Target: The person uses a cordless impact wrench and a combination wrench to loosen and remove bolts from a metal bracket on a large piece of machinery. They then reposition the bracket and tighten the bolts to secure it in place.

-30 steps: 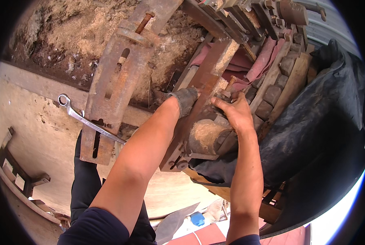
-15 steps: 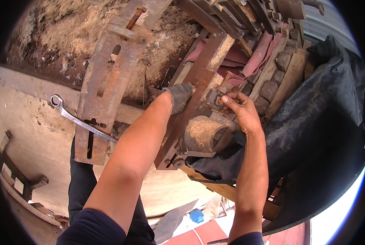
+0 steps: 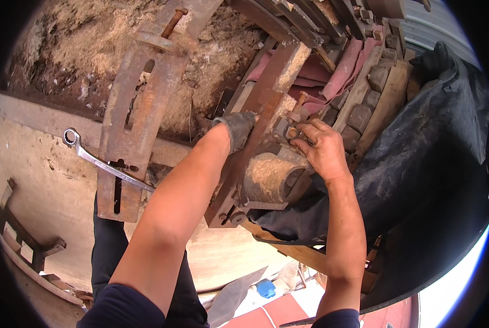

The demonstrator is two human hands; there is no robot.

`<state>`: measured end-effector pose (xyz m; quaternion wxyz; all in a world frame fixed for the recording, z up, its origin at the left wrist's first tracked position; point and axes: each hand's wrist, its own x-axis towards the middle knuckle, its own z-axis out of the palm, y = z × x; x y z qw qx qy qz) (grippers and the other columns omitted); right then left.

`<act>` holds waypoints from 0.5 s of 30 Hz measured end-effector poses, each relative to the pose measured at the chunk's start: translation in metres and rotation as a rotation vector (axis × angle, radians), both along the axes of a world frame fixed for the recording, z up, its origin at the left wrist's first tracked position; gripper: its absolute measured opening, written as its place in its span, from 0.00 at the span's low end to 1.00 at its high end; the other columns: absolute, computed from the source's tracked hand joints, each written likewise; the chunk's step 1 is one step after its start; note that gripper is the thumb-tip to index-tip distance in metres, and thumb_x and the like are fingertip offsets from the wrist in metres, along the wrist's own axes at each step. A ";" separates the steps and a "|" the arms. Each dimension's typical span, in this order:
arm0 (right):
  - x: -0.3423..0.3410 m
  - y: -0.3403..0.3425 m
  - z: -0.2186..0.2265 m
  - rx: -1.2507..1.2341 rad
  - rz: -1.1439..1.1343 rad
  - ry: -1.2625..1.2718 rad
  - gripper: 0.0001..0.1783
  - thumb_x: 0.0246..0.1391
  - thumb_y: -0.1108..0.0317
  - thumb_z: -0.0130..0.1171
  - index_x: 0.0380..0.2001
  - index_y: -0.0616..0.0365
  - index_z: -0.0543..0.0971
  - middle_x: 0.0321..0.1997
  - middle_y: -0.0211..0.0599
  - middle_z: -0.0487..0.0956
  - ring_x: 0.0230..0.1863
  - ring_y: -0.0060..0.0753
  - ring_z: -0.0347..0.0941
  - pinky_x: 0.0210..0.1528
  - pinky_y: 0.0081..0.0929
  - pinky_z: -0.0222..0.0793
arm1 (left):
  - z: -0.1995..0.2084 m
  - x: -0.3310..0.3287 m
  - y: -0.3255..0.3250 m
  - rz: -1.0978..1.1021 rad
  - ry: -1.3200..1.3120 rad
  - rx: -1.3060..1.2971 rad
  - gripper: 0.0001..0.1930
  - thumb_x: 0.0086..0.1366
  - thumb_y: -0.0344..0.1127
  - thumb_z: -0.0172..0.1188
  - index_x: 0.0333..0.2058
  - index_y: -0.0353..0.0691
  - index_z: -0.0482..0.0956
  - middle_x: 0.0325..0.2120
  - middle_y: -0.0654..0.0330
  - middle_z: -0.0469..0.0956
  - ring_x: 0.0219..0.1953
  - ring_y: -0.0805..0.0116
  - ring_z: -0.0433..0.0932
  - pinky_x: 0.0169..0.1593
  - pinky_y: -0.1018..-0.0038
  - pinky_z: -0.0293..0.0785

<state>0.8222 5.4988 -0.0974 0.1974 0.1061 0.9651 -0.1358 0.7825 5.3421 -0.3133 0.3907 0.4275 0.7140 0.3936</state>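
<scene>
My left hand (image 3: 238, 132), in a dark grey glove, reaches to the near side of a brown steel beam (image 3: 263, 112). Its fingers are hidden behind the beam. On the beam's other side, my bare right hand (image 3: 325, 150) has thumb and fingertips closed around the end of a rusty bolt (image 3: 292, 133), which pokes out of a square metal piece. A second rusty bolt (image 3: 301, 101) stands just beyond it. Below sits a round metal tube (image 3: 269, 177) coated with sawdust.
A ring-ended wrench (image 3: 110, 167) lies across a rusty slotted plate (image 3: 113, 117) on the left. Sawdust and dirt (image 3: 91, 60) cover the area behind. Black sheeting (image 3: 408, 164) drapes on the right, beside wooden blocks (image 3: 359, 117) and reddish cloth (image 3: 343, 71).
My right hand's fingers have shifted and turned about the bolt, so its end now shows between thumb and fingertips. My gloved left hand stays at the beam. The view has moved slightly.
</scene>
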 end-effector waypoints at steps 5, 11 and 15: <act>0.003 0.003 0.003 -0.027 0.055 0.021 0.17 0.43 0.72 0.73 0.39 0.62 0.84 0.36 0.45 0.82 0.38 0.53 0.79 0.42 0.39 0.76 | 0.013 -0.011 -0.001 -0.030 -0.213 -0.081 0.13 0.68 0.33 0.61 0.50 0.41 0.80 0.48 0.48 0.81 0.46 0.57 0.82 0.48 0.68 0.79; 0.005 0.016 -0.003 -0.040 0.214 0.129 0.18 0.43 0.71 0.74 0.40 0.63 0.84 0.39 0.47 0.83 0.38 0.52 0.80 0.42 0.37 0.77 | -0.008 -0.003 0.005 0.069 -0.586 -0.037 0.11 0.69 0.33 0.60 0.48 0.40 0.81 0.45 0.53 0.84 0.41 0.63 0.83 0.43 0.67 0.80; -0.002 0.020 -0.007 -0.106 0.129 0.046 0.18 0.43 0.72 0.73 0.41 0.63 0.84 0.38 0.47 0.83 0.39 0.51 0.80 0.43 0.37 0.77 | -0.047 0.014 0.014 0.345 -1.065 -0.016 0.11 0.69 0.36 0.61 0.46 0.38 0.82 0.36 0.56 0.84 0.34 0.66 0.82 0.37 0.67 0.79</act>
